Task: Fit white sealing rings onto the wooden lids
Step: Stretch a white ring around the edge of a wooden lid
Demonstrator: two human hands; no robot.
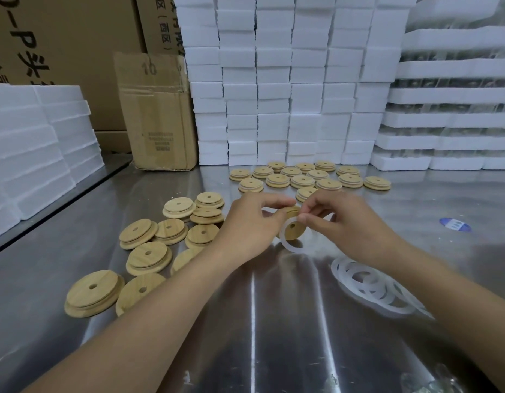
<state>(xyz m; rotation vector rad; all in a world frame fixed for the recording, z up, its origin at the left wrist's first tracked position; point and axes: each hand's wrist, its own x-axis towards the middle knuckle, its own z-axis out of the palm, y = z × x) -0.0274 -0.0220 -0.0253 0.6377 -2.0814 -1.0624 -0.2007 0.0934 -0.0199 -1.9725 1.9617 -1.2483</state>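
A: Status on the lids? Biggest things first.

B: The steel table [274,321] fills the lower frame. There are white foam blocks [288,80] stacked across top centre and right, more at the left edge. A cardboard box [158,114] stands upper left of centre, at the back of the table.

A: Lids?

B: Two groups. The far batch [302,181] is above centre, laid flat in rows just in front of the foam. Several show a pale band under the rim, so I read them as ringed. Can't confirm each one, too small. The loose pile [148,258] is left of centre, overlapping, bare wood, no rings visible.

A: Ring stock?

B: The ring pile [370,287] is lower right, flat on the table, partly hidden by the right forearm. Plenty there.

A: Hands?

B: Both at centre, above the table. The left hand [251,222] curls its fingers round the held lid [294,231], which is tilted with its face toward the camera. The right hand [344,222] pinches the sealing ring [292,246] at the lid's upper edge. The ring hangs loose past the lower edge. Not seated.

A: Progress?

B: My estimate is roughly halfway. Far batch done, one mid-fit, loose pile to go.

A: Anything else?

B: Small blue sticker [455,224] on the table at right. Unrelated.
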